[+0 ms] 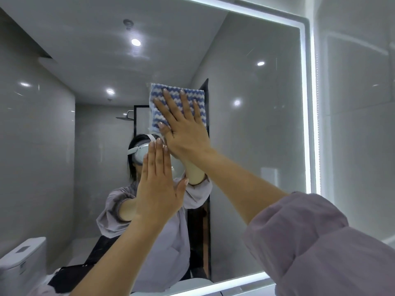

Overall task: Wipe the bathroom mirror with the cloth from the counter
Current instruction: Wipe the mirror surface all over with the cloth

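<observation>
up against the mirror (pixel 245 124), a bit above the middle of the glass, the right hand (pixel 183 129) is spread flat with fingers fanned apart, pressing the cloth (pixel 159 112) onto the surface. it isn't curled around the cloth, just an open palm pinning it to the glass. the cloth is a blue and white wavy-striped square, and its top and left edges stick out past the fingers. the left hand (pixel 159 182) sits lower and just to the left, also open, fingers straight and held together, palm flat toward the mirror with nothing in it; can't tell for sure if it's actually touching the glass. both wrists are bare, and a lilac sleeve (pixel 320 242) is pushed up on the right forearm. a bright white light strip (pixel 307 116) runs along the mirror's top, right and bottom edges. reflected at the lower left is a white toilet (pixel 21 259).
</observation>
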Motion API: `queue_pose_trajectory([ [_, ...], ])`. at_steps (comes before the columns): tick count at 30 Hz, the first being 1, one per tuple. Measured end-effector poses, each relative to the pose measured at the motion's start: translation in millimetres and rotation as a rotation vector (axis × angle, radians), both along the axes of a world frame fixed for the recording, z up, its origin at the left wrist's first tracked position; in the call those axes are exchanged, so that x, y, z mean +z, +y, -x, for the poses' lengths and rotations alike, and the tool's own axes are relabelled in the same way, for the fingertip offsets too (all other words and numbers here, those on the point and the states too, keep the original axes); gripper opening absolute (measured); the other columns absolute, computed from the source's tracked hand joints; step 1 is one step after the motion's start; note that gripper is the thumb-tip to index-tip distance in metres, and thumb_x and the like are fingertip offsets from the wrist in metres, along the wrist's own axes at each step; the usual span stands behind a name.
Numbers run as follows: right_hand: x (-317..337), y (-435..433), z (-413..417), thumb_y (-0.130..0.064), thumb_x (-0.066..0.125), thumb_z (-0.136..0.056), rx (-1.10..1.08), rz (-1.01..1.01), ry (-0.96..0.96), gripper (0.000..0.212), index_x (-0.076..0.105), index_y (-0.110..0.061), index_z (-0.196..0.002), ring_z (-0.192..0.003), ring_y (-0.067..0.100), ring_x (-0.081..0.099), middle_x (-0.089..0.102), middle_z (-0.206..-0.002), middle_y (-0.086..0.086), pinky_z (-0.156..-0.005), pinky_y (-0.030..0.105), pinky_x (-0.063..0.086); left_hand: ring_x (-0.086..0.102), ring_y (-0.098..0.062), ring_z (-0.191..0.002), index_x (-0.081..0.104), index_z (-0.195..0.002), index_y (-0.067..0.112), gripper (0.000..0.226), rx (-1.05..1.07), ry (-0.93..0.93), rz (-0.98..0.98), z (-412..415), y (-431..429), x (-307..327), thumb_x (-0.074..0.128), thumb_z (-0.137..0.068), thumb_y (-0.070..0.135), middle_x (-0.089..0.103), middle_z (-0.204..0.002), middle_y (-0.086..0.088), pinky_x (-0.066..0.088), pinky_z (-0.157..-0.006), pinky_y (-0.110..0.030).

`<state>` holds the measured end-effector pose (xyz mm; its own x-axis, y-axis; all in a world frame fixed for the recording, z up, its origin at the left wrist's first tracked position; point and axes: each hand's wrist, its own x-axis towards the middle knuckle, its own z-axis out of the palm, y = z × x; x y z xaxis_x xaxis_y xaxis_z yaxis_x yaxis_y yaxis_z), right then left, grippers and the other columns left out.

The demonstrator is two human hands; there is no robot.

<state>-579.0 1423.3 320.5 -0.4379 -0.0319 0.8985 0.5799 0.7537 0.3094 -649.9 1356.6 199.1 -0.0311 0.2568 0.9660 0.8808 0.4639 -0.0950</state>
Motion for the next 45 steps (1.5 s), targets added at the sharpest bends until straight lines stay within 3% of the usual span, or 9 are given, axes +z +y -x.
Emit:
queue_pose_trajectory([
  [10,0.0,54.2,-62.2,-0.041,0.019,-0.104,-0.054,0.09,0.067,0.055,-0.007,-0.03,-0.151,-0.147,0.021,-0.015,-0.011,-0.161,-0.006,-0.115,0.036,-0.019,0.0,-0.033,-0.15,0.006,-0.152,-0.004,0.087,0.004,0.011,0.013,0.7,-1.3,0.1,0.027,-0.093,0.056,0.001,-0.161,-0.022,0.001,-0.122,-0.04],
  [16,5.2,88.1,-102.2,-0.042,0.016,-0.104,-0.085,0.248,0.189,0.053,-0.007,-0.033,-0.151,-0.147,0.017,-0.014,-0.012,-0.16,-0.009,-0.12,0.04,-0.01,-0.005,-0.032,-0.15,0.002,-0.152,-0.003,0.089,0.019,-0.007,0.039,0.0,-2.9,-0.5,0.027,-0.092,0.058,-0.004,-0.161,-0.021,-0.005,-0.122,-0.037],
  [22,2.8,83.4,-95.1,-0.042,0.018,-0.104,-0.084,0.349,0.267,0.056,-0.007,-0.031,-0.152,-0.147,0.02,-0.017,-0.014,-0.16,-0.007,-0.113,0.036,-0.019,-0.006,-0.033,-0.15,0.001,-0.152,-0.004,0.089,0.026,-0.008,0.05,-1.4,-3.8,0.9,0.024,-0.092,0.058,-0.005,-0.161,-0.021,-0.009,-0.122,-0.036],
  [26,-1.5,76.0,-87.9,-0.044,0.016,-0.103,-0.047,0.416,0.271,0.059,-0.011,-0.026,-0.152,-0.146,0.024,-0.02,-0.017,-0.16,0.002,-0.114,0.04,-0.018,-0.005,-0.034,-0.15,0.0,-0.152,-0.003,0.088,0.019,-0.003,0.049,-1.7,-3.7,0.0,0.024,-0.092,0.058,-0.005,-0.161,-0.021,-0.008,-0.122,-0.037],
  [32,-32.2,48.5,-58.3,-0.044,0.014,-0.101,-0.042,0.234,0.167,0.059,-0.01,-0.025,-0.152,-0.142,0.027,-0.026,-0.019,-0.159,0.001,-0.112,0.045,-0.025,0.0,-0.035,-0.15,0.004,-0.152,-0.004,0.086,-0.003,0.02,0.026,-2.1,-4.3,0.9,0.028,-0.093,0.055,-0.001,-0.161,-0.023,-0.008,-0.122,-0.036],
  [35,-53.5,32.1,-37.4,-0.044,0.015,-0.101,-0.022,0.133,0.085,0.059,-0.009,-0.024,-0.151,-0.146,0.031,-0.018,-0.011,-0.161,0.003,-0.115,0.046,-0.019,-0.006,-0.033,-0.15,0.0,-0.151,-0.004,0.088,0.009,-0.001,0.047,-1.9,-3.2,0.2,0.026,-0.094,0.056,-0.007,-0.161,-0.022,-0.009,-0.122,-0.037],
  [40,-67.4,18.2,-32.3,-0.045,0.012,-0.1,0.043,0.127,-0.013,0.057,-0.005,-0.028,-0.152,-0.146,0.026,-0.02,-0.012,-0.161,-0.003,-0.117,0.045,-0.015,-0.009,-0.031,-0.15,-0.002,-0.151,-0.003,0.088,0.042,-0.006,0.065,-2.4,-2.6,0.7,0.025,-0.094,0.058,-0.01,-0.161,-0.021,-0.009,-0.122,-0.037],
  [45,-62.8,37.5,-43.5,-0.043,0.017,-0.099,0.033,0.021,-0.015,0.056,0.009,-0.027,-0.153,-0.149,0.027,-0.004,0.007,-0.162,-0.002,-0.12,0.045,-0.005,-0.007,-0.032,-0.15,0.0,-0.151,-0.004,0.088,0.007,0.0,0.063,-0.9,-3.1,-0.4,0.028,-0.094,0.056,-0.007,-0.161,-0.021,-0.005,-0.123,-0.039],
])
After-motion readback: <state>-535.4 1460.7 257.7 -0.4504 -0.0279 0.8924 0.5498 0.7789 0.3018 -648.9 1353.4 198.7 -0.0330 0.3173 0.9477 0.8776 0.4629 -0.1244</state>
